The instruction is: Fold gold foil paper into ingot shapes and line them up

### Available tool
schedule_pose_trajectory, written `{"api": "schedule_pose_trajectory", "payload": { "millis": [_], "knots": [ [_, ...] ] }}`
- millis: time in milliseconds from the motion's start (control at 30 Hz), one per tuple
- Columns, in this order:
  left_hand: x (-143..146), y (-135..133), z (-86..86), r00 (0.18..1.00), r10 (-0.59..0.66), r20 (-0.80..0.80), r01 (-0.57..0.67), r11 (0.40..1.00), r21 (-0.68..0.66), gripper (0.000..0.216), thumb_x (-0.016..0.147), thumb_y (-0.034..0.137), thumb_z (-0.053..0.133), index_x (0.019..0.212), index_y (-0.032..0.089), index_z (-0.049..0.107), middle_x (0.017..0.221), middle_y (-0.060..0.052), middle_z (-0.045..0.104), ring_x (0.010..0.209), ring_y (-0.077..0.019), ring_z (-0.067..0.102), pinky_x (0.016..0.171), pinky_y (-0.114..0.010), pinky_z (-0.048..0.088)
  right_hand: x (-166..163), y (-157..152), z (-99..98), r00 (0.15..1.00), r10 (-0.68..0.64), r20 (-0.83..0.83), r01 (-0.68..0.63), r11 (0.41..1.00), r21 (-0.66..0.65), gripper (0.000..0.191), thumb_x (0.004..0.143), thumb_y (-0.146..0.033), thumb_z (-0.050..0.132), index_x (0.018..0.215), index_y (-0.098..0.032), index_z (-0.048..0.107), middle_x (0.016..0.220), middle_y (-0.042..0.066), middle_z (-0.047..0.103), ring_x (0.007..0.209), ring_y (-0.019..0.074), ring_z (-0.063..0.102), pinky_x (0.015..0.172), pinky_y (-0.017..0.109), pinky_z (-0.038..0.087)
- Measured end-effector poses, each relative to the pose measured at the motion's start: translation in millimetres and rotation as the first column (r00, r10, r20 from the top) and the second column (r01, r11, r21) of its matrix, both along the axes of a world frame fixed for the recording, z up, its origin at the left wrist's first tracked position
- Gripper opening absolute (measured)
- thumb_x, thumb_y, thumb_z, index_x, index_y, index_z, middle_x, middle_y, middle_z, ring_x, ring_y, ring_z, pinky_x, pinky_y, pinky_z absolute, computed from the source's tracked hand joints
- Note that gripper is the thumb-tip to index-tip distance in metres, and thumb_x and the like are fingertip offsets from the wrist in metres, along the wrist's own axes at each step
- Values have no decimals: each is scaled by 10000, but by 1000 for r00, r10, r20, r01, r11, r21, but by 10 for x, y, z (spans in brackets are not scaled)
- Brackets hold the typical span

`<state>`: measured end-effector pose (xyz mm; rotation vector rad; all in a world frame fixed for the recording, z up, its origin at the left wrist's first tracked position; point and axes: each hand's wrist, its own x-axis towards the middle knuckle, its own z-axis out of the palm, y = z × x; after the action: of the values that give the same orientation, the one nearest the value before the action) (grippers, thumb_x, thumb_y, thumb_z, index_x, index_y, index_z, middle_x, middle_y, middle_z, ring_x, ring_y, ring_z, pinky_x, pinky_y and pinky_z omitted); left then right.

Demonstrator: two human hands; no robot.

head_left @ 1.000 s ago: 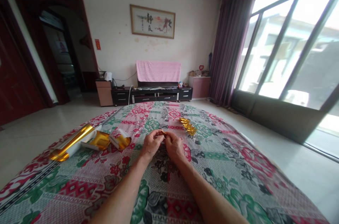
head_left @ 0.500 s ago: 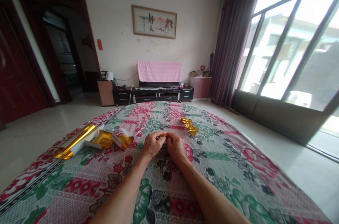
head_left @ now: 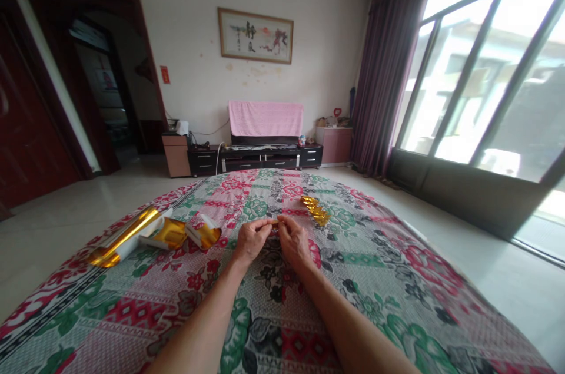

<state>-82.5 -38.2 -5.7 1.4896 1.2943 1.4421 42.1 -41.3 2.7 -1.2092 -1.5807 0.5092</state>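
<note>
Gold foil bit (head_left: 274, 222) sits pinched at both ends by left hand (head_left: 251, 240) and right hand (head_left: 295, 240) over the floral cloth (head_left: 375, 280), probably for creasing, folded pieces (head_left: 315, 211) just beyond, foil sheets (head_left: 132, 235) off left

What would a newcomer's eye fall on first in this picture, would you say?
Most striking are the left hand and right hand meeting at the middle of the flowered cloth, both pinching a small gold foil piece at their fingertips. Just beyond them, to the right, lies a little heap of folded gold pieces, and towards the cloth's left edge lie shiny gold foil sheets.
</note>
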Motion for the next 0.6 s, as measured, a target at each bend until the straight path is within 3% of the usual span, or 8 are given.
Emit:
{"api": "schedule_pose_trajectory", "payload": {
  "millis": [600],
  "knots": [
    [-28, 40, -46, 999, 13, -44, -13, 1000, -2, 327, 716, 271, 546, 986, 136, 673, 958, -72, 698, 854, -196, 650, 795, -292, 506, 9, -50, 54, 999, 37, 33, -37, 999, -6, 309, 774, -280, 411, 868, -186, 690, 736, 15, 695, 607, 144, 597, 597, 220, 428]
  ]
}}
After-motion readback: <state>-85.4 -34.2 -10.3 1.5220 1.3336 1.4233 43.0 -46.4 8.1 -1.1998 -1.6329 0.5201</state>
